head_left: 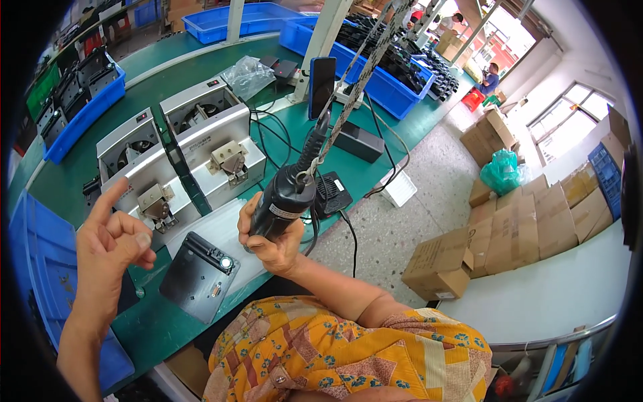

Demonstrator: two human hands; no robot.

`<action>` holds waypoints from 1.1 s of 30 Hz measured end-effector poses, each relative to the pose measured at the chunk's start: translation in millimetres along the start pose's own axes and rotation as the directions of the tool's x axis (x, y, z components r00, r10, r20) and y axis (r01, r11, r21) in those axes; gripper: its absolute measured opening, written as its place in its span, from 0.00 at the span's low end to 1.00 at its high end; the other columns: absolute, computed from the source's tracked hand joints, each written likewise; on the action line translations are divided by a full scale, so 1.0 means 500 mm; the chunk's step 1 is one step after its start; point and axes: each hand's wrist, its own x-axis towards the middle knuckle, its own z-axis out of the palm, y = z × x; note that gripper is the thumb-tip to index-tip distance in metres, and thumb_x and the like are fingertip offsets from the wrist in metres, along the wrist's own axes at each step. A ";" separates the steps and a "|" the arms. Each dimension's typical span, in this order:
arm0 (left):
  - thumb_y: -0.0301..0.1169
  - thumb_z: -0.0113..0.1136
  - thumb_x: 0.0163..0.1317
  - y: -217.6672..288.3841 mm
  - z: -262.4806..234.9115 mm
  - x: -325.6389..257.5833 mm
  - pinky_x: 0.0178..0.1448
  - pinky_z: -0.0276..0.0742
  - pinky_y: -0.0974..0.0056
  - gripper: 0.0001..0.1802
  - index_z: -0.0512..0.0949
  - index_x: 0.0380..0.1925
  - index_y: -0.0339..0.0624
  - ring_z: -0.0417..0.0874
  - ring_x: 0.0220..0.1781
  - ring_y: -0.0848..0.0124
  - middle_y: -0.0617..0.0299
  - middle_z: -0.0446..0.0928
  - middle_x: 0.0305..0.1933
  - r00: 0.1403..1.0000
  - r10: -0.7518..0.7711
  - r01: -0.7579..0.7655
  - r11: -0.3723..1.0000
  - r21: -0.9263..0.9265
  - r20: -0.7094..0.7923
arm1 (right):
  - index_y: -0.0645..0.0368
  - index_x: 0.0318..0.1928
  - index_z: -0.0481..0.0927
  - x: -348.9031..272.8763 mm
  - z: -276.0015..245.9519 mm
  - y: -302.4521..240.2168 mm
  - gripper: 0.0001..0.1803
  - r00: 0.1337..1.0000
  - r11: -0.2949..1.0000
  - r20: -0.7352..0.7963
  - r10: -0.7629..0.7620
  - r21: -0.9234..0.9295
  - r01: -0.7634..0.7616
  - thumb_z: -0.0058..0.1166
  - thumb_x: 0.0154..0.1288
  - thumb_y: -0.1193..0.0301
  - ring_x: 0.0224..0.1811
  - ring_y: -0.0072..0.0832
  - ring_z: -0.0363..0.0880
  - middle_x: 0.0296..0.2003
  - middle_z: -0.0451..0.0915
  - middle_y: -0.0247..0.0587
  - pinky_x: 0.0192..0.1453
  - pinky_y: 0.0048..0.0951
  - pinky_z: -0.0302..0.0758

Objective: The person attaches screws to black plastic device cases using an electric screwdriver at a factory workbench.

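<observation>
My right hand (278, 248) is wrapped round a black electric screwdriver (288, 194), held above the bench. Its cable end points up, tied to a hanging cord (362, 84); my hand hides the lower end. To the left, my left hand (110, 251) is raised, index finger stretched out, thumb and other fingers curled together. Whatever they may hold is too small to make out. Between my hands and nearer me, a dark flat panel (191, 281) with a cylinder along one edge lies tilted on a pale sheet (251, 261). Beyond stand two metal screw feeders (218, 144) (144, 181).
Blue bins (87, 124) (395, 100) with black parts stand far left and at the back. A phone (321, 87) leans upright behind a black box (358, 142). Cables trail over the green bench's right edge. Cartons (509, 234) line the floor at right. A person (489, 82) sits far back.
</observation>
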 end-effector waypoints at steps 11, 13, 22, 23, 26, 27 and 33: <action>0.26 0.64 0.64 -0.005 0.000 -0.020 0.31 0.78 0.71 0.10 0.76 0.25 0.38 0.79 0.21 0.77 0.64 0.77 0.22 0.975 -0.036 0.025 0.998 0.054 0.221 | 0.62 0.51 0.69 0.003 0.004 -0.010 0.30 1.000 1.000 0.018 -0.022 0.003 0.022 0.75 0.58 0.66 0.32 0.24 0.75 0.35 0.73 0.39 0.35 0.24 0.74; 0.25 0.61 0.65 -0.014 -0.008 -0.022 0.29 0.75 0.70 0.12 0.73 0.23 0.38 0.76 0.18 0.77 0.63 0.76 0.19 0.973 -0.024 0.005 0.997 0.083 0.229 | 0.62 0.51 0.69 0.004 0.007 -0.011 0.30 1.000 1.000 0.019 -0.021 0.010 0.021 0.76 0.57 0.65 0.32 0.24 0.75 0.35 0.74 0.39 0.34 0.24 0.74; 0.17 0.58 0.62 0.008 0.031 -0.030 0.36 0.78 0.72 0.09 0.80 0.42 0.33 0.83 0.38 0.76 0.59 0.81 0.35 0.991 -0.024 0.030 0.998 -0.051 0.130 | 0.61 0.50 0.69 0.005 0.007 -0.013 0.34 1.000 1.000 0.009 0.023 -0.002 -0.023 0.78 0.54 0.59 0.31 0.23 0.76 0.35 0.75 0.39 0.34 0.23 0.75; 0.17 0.58 0.62 0.009 0.028 -0.030 0.36 0.78 0.72 0.09 0.80 0.42 0.33 0.83 0.38 0.76 0.59 0.81 0.35 0.991 -0.024 0.030 0.998 -0.049 0.131 | 0.62 0.50 0.69 0.005 0.007 -0.013 0.34 1.000 1.000 0.010 0.029 0.002 -0.029 0.78 0.54 0.58 0.31 0.23 0.76 0.35 0.75 0.38 0.34 0.23 0.75; 0.17 0.60 0.62 0.003 0.015 -0.027 0.40 0.80 0.72 0.16 0.79 0.50 0.32 0.83 0.37 0.77 0.60 0.82 0.35 0.962 -0.115 0.128 0.991 -0.037 0.249 | 0.62 0.50 0.69 0.007 0.008 -0.016 0.34 1.000 1.000 0.008 0.022 -0.009 -0.022 0.78 0.54 0.58 0.31 0.23 0.76 0.35 0.75 0.38 0.34 0.22 0.75; 0.17 0.61 0.62 0.000 0.012 -0.026 0.41 0.80 0.72 0.15 0.79 0.49 0.32 0.83 0.36 0.76 0.59 0.83 0.35 0.947 -0.144 0.156 0.987 -0.021 0.289 | 0.62 0.50 0.69 0.007 0.008 -0.017 0.34 1.000 1.000 0.008 0.023 -0.009 -0.023 0.78 0.54 0.58 0.31 0.23 0.76 0.35 0.75 0.38 0.34 0.22 0.75; 0.20 0.63 0.63 -0.012 0.015 -0.030 0.44 0.80 0.70 0.11 0.79 0.46 0.30 0.84 0.35 0.76 0.59 0.84 0.34 0.918 -0.145 0.141 0.989 0.037 0.370 | 0.62 0.51 0.69 0.006 0.002 -0.014 0.33 0.999 1.000 0.027 0.024 -0.009 -0.023 0.77 0.56 0.60 0.33 0.23 0.76 0.36 0.74 0.39 0.35 0.24 0.75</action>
